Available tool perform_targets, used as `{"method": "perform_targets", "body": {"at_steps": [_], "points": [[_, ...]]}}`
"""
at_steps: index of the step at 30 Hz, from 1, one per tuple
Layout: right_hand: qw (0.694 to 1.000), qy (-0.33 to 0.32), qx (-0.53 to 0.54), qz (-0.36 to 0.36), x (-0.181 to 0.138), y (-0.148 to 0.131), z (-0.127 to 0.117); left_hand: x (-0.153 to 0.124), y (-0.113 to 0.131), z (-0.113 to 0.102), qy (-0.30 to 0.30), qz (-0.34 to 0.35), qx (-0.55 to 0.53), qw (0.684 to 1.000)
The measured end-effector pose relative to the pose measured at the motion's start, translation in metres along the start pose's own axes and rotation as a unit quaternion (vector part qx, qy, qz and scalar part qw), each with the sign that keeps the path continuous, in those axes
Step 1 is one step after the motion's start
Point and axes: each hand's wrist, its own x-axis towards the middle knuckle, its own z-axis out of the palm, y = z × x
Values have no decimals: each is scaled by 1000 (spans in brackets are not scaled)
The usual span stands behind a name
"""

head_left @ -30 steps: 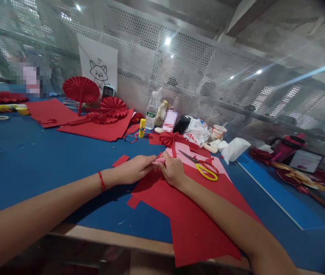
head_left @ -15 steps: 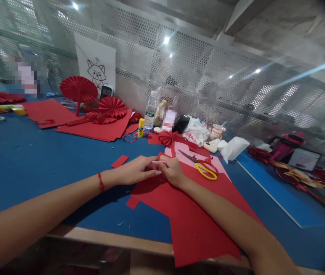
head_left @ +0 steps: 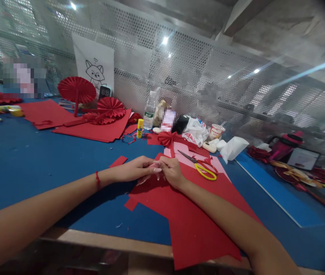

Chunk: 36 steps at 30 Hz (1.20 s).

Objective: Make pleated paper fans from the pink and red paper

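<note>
Both hands are over the near part of the blue worktop [head_left: 22, 160], and their fingertips meet above a large red paper sheet [head_left: 197, 217] that overhangs the worktop's front edge. The left hand [head_left: 132, 170] comes in from the left with a red cord bracelet [head_left: 97, 180] on its wrist. Its thumb and forefinger are pinched on a small paper piece [head_left: 157, 166], while its lower fingers are spread down towards the red sheet. The right hand [head_left: 172, 172] faces it with its fingers curled and closed on the same piece from the other side. The piece is pale and largely hidden by the fingertips, so its shape cannot be told. It is held just above the far end of the red sheet, between the two hands. Yellow-handled scissors [head_left: 204, 170] lie just to the right of the right hand, partly on a pink sheet [head_left: 185, 152], blades pointing away to the left. Beyond the hands, a small pleated red bow [head_left: 168, 138] rests at the far edge of the pink sheet. A red offcut [head_left: 118, 161] lies on the bare worktop just beyond the left hand. Farther back stand a yellow glue stick [head_left: 140, 128] and a clear water bottle [head_left: 150, 110], both upright, with a white plastic bag [head_left: 197, 131] to their right. Two pleated red fans [head_left: 76, 89] [head_left: 111, 107] are on further red sheets at the far left, before a perforated metal screen [head_left: 185, 65].
</note>
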Motion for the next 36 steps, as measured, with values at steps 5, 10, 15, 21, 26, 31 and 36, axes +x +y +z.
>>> {"method": "perform_targets", "body": {"at_steps": [5, 10, 15, 21, 26, 31, 36], "points": [[994, 4, -25, -109, -3, -7, -8, -6, 12, -8, -49, -85, -159, 982], [984, 19, -69, -160, -2, 0, -9, -9, 11, -16, -50, -137, -195, 970], [999, -4, 21, -44, 3, 2, -2, -4, 4, -15, 6, -135, -169, 976], [995, 34, 79, 58, 1, -2, 3, 0, 1, -7, 58, -80, -104, 990], [996, 45, 60, 55, 1, -6, 4, 1, 3, -2, 83, -62, -68, 992], [991, 104, 68, 55, 4, -3, 2, 0, 5, -6, 47, -58, -106, 992], [985, 142, 82, 59, 5, 6, 2, 1, 4, -15, 72, -82, -104, 988]]}}
